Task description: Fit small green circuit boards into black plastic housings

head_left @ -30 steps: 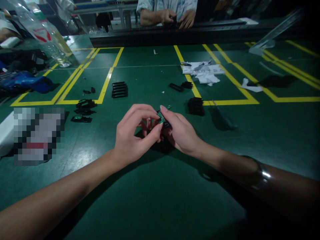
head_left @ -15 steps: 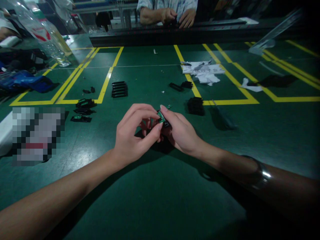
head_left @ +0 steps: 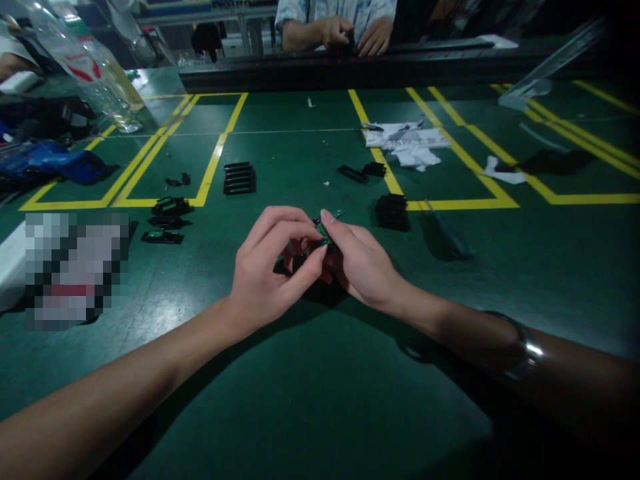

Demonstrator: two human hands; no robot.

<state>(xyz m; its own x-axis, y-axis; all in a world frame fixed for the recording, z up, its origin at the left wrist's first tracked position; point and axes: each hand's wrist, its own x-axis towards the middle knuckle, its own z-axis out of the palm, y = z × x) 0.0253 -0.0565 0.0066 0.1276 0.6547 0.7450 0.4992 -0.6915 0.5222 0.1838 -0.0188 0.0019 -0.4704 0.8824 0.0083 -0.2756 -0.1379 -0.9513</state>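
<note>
My left hand (head_left: pixel 267 273) and my right hand (head_left: pixel 357 263) meet over the green table (head_left: pixel 310 400), fingers pinched together. Between the fingertips sits a small green circuit board (head_left: pixel 324 232) set in a black plastic part; both hands grip it. Much of the part is hidden by my fingers. A bracelet (head_left: pixel 523 350) circles my right wrist.
Black parts lie around: a row of strips (head_left: pixel 239 179), a stack (head_left: pixel 393 212), loose pieces (head_left: pixel 361 172), and pieces with green boards (head_left: pixel 167 220) at left. White paper scraps (head_left: pixel 407 143), a clear plastic bag (head_left: pixel 85 63) and blue items (head_left: pixel 45 163) lie farther off. Another person's hands (head_left: pixel 350 33) work across the table.
My fingers have shifted slightly on the small part; both hands stay in the same spot over the table.
</note>
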